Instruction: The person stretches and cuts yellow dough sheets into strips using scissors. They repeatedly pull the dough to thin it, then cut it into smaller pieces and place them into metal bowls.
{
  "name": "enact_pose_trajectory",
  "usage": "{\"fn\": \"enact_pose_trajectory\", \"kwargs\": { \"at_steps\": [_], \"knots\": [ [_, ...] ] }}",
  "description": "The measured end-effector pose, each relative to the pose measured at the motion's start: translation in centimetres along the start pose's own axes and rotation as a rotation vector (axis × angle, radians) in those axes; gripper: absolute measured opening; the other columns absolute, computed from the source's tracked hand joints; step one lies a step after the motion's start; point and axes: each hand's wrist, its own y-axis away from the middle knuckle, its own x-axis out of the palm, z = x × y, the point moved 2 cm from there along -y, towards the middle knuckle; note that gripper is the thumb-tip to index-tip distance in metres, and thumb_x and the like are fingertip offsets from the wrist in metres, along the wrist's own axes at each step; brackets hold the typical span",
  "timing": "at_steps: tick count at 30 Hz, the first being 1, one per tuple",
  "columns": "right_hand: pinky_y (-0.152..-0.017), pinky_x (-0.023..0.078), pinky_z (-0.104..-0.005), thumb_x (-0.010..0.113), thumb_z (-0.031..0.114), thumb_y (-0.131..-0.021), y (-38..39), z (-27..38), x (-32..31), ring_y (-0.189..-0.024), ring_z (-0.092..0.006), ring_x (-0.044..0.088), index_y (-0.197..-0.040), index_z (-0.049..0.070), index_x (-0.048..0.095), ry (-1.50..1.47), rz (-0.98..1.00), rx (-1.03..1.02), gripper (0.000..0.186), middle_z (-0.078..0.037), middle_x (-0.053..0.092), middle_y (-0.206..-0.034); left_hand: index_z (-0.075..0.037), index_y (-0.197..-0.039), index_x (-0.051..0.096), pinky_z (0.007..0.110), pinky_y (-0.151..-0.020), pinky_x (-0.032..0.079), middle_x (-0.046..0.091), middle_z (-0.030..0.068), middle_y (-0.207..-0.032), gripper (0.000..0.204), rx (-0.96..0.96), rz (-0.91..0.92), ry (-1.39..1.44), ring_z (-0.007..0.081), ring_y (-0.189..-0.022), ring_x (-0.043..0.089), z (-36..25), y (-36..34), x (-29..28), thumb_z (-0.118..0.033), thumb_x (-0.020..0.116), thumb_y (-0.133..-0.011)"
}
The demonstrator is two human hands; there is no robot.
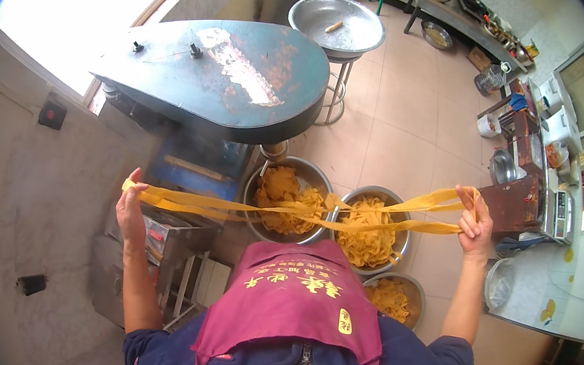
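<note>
Long flat yellow noodles (214, 206) are stretched wide across in front of me at chest height, crossing near the middle. My left hand (130, 210), raised at the left, is closed on one end of them. At the right my right hand (477, 225) grips the other end, with the strands looped around its fingers. Below the stretched noodles stand two metal bowls, a left bowl (251, 193) and a right bowl (407, 237), each with heaped yellow noodles. A third bowl (421, 311) with more noodles is partly hidden by my apron.
A machine with a teardrop-shaped blue-green cover (172, 80) stands ahead on the left. Beyond it a large metal basin (307, 20) with a brown stick rests on a stand. Along the right are a dark red cabinet (512, 206) and a counter (538, 292). A metal frame (183, 242) is at the left.
</note>
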Motion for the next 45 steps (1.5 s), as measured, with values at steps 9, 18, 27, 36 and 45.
{"fn": "enact_pose_trajectory", "kwargs": {
  "at_steps": [9,18,27,36,45],
  "knots": [
    [-0.064,0.062,-0.0381,0.057,0.0,-0.094,0.4,-7.4,17.0,-0.079,-0.0304,0.076,-0.16,0.004,0.03,0.448,0.364,0.209,0.072,-0.025,0.073,-0.109,-0.003,-0.127,0.067,0.041,-0.109,0.048,0.052,0.0182,-0.149,0.035,-0.282,0.579,0.406,0.0299,-0.131,0.059,-11.4,4.5,13.3,-0.013,0.061,-0.094],
    [-0.112,0.047,-0.0455,0.043,-0.006,-0.096,-0.3,-12.2,28.3,-0.131,-0.0367,0.061,-0.16,0.0,0.023,0.774,0.683,0.148,0.068,-0.024,0.056,-0.144,0.002,-0.122,0.053,0.046,-0.075,0.055,0.062,0.0224,-0.11,0.052,0.642,0.702,-0.235,0.0434,-0.092,0.066,-19.8,4.6,25.2,-0.016,0.08,-0.082],
    [-0.054,0.059,-0.028,0.045,-0.004,-0.084,1.4,-10.8,35.9,-0.05,-0.0234,0.067,-0.156,-0.012,0.017,0.577,0.628,0.293,0.077,-0.04,0.057,-0.131,0.0,-0.139,0.056,0.039,-0.114,0.039,0.06,0.0116,-0.137,0.057,-0.132,1.197,1.027,0.0253,-0.135,0.054,-12.0,2.5,24.3,-0.048,0.049,-0.109],
    [-0.045,0.058,-0.0356,0.049,-0.004,-0.097,-1.2,-4.7,40.4,-0.052,-0.0316,0.069,-0.129,-0.011,0.05,0.316,1.119,0.312,0.033,-0.035,0.066,-0.087,0.014,-0.15,0.031,0.052,-0.121,0.037,0.035,0.0317,-0.156,0.1,-1.334,0.265,1.248,0.0428,-0.142,0.043,19.5,12.3,25.5,-0.071,0.047,-0.099],
    [-0.055,0.06,-0.0365,0.046,-0.002,-0.102,0.8,3.9,45.7,-0.06,-0.0347,0.07,-0.117,-0.007,0.069,0.451,1.361,0.38,0.027,-0.03,0.068,-0.078,0.002,-0.131,0.054,0.05,-0.105,0.052,0.065,0.021,-0.124,0.05,-1.189,-0.185,1.417,0.0375,-0.116,0.064,27.0,7.7,28.5,-0.039,0.06,-0.104]
  ]
}}
